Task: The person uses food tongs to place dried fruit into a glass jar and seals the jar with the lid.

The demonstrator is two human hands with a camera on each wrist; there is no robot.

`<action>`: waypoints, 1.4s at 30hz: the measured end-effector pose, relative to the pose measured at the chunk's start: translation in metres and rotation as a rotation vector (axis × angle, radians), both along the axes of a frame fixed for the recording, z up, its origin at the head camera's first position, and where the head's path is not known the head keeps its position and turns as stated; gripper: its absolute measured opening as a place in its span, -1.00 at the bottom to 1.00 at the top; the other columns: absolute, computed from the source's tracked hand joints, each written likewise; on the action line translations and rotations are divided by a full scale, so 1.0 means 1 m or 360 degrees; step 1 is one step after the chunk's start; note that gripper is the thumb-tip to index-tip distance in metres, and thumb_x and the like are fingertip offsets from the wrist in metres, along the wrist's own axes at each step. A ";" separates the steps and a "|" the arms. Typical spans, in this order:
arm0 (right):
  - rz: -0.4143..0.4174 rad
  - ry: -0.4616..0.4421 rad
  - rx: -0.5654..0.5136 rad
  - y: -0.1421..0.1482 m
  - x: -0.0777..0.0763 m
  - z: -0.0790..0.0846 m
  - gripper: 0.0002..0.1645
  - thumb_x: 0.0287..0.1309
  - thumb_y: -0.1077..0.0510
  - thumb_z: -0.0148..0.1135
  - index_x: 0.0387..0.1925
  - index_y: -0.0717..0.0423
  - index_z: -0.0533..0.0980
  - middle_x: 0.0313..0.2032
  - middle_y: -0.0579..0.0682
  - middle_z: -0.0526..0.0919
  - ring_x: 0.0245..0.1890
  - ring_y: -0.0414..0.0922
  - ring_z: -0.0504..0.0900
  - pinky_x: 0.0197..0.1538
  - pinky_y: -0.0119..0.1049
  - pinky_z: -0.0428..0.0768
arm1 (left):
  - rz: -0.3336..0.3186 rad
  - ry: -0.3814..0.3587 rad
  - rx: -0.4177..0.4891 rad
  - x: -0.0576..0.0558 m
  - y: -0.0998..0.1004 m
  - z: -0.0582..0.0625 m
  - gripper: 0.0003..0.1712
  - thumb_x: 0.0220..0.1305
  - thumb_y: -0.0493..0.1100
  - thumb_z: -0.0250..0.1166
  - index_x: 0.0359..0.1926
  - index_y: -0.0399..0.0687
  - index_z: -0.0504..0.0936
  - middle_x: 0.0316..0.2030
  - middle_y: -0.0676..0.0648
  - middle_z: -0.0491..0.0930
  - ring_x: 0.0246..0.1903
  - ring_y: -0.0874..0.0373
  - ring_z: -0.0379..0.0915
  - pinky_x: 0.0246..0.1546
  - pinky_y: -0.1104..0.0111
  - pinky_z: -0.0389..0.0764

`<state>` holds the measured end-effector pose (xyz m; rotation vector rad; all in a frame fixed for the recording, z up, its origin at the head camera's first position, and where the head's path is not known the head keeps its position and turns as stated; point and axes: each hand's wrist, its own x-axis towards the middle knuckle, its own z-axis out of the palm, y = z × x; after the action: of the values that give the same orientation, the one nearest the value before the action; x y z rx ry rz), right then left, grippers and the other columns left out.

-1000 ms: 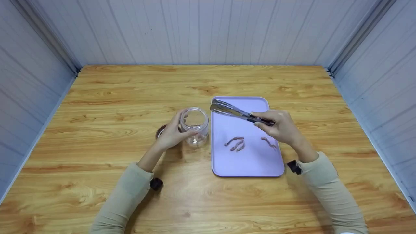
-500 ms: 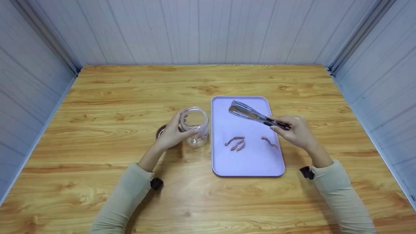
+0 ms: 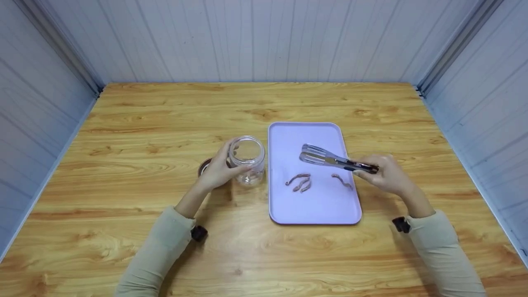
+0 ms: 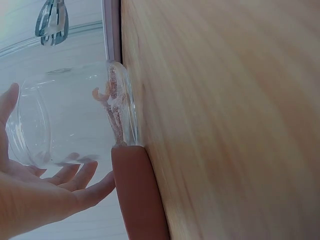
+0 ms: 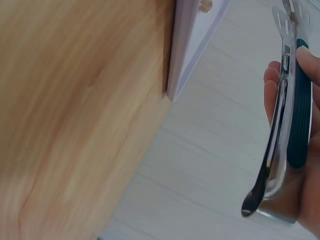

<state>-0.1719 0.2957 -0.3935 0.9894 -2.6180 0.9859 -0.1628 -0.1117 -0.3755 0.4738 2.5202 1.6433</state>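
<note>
My left hand (image 3: 216, 171) holds a clear jar (image 3: 250, 171) upright on the table, thumb and fingers around its side. In the left wrist view, several brownish, worm-like strips (image 4: 115, 107) lie in the jar's bottom. A reddish-brown lid (image 4: 139, 192) rests beside the jar, partly hidden by the hand in the head view. My right hand (image 3: 383, 173) grips metal tongs (image 3: 330, 160) with dark handles above a lilac tray (image 3: 315, 212). Nothing shows between the slotted tips. Below them on the tray lie a cluster of 3 brown strips (image 3: 301, 181) and another brown strip (image 3: 341, 180) at the right.
The wood-grain table (image 3: 173, 115) carries everything. Pale panelled walls (image 3: 264, 41) stand behind it and on both sides. The tray's left rim is close to the jar.
My right hand has drawn the tongs right and toward me, from near the jar to over the tray's middle right. My left hand and the jar stay put.
</note>
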 end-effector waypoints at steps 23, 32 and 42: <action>0.0013 -0.0079 0.0211 0.011 0.004 -0.014 -0.62 -0.23 0.40 0.31 -0.23 0.15 0.60 -0.35 -0.06 0.64 -0.56 -0.25 0.43 -0.53 -0.37 0.43 | -0.0009 -0.0023 0.0048 -0.003 0.000 -0.006 -0.13 0.00 -0.20 0.35 0.27 -0.22 0.07 0.13 -0.36 0.18 0.12 -0.18 0.10 0.08 0.08 0.16; 0.0040 -0.0117 0.0242 0.011 0.003 -0.016 -0.63 -0.20 0.40 0.30 -0.22 0.13 0.61 -0.33 -0.06 0.64 -0.55 -0.25 0.43 -0.51 -0.36 0.42 | -0.0004 -0.0010 0.0027 -0.002 0.000 -0.004 -0.14 0.00 -0.21 0.34 0.26 -0.24 0.07 0.12 -0.37 0.19 0.11 -0.22 0.10 0.07 0.05 0.17; 0.0084 0.0022 0.0181 0.011 0.001 -0.021 -0.64 -0.25 0.44 0.30 -0.30 0.12 0.64 -0.40 -0.12 0.64 -0.62 -0.30 0.38 -0.59 -0.49 0.33 | -0.0018 -0.0006 0.0051 -0.003 -0.001 -0.004 -0.13 0.00 -0.22 0.34 0.26 -0.27 0.05 0.13 -0.34 0.18 0.13 -0.11 0.09 0.09 0.13 0.16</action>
<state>-0.1704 0.3064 -0.4142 1.0918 -2.6752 0.8457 -0.1662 -0.1122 -0.3800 0.4866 2.4872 1.6810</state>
